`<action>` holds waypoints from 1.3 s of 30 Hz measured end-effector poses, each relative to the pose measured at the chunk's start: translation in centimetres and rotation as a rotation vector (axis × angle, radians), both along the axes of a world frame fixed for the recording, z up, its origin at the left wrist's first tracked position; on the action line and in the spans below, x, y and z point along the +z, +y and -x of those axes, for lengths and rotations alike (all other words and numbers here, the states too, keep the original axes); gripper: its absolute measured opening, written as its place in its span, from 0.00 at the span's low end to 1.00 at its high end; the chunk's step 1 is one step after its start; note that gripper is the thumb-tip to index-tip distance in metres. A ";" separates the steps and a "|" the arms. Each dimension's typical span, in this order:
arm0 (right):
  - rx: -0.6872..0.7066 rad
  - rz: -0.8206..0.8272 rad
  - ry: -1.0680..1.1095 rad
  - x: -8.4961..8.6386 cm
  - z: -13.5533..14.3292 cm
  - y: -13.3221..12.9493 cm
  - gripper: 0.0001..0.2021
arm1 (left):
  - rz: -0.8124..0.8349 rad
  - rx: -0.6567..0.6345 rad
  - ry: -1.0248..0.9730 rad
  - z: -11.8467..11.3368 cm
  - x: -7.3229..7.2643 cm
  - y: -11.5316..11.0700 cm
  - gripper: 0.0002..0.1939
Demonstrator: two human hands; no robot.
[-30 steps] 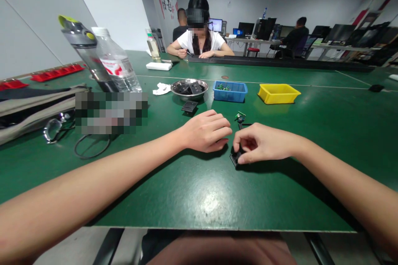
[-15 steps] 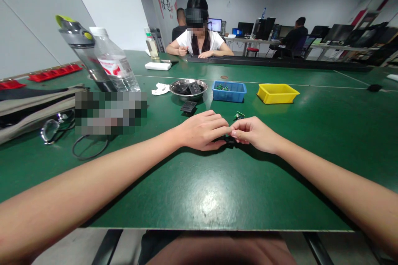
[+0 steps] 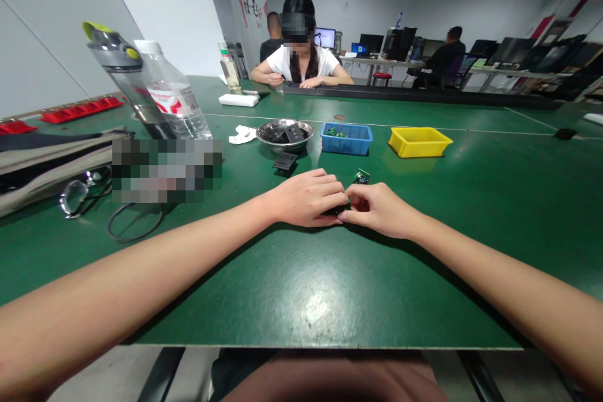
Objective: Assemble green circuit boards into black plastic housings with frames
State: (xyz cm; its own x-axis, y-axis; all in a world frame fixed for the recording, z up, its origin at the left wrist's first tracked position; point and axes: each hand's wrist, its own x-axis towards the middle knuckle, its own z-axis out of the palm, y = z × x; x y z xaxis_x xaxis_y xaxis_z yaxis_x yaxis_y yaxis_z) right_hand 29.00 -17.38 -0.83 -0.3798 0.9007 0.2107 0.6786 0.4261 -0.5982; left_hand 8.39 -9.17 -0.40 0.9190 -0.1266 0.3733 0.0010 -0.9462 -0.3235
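Note:
A small black plastic part [image 3: 340,209] rests low over the green table, mostly hidden by my fingers. My left hand [image 3: 311,198] is closed around its left side. On its right side, my right hand [image 3: 372,206] pinches with thumb and forefinger. Just beyond my right fingers lies a small green circuit board [image 3: 362,176]. A black plastic housing [image 3: 284,163] sits on the table farther left, in front of a metal bowl [image 3: 285,147] that holds more black parts.
A blue bin [image 3: 347,144] with green circuit boards and a yellow bin [image 3: 419,143] stand behind my hands. Water bottles [image 3: 174,103], glasses [image 3: 75,196] and a cable loop [image 3: 134,239] are at left. Across the table [image 3: 301,289] sits a person in a white shirt [image 3: 330,63].
My right hand has shifted slightly left and down, its fingers now on the right edge of the black part. More of the circuit board behind shows. My left hand has barely moved.

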 end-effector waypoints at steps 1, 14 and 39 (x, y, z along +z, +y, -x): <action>-0.004 -0.006 -0.014 -0.1 0.1 0.0 0.08 | 0.018 0.001 0.003 0.0 0.0 0.0 0.15; -0.089 0.391 0.614 -0.2 -0.4 0.7 0.17 | -0.008 0.034 -0.121 0.1 -0.3 0.2 0.16; -0.078 0.199 0.785 -0.5 0.4 0.1 0.26 | -0.021 0.288 -0.322 0.6 -0.2 0.7 0.26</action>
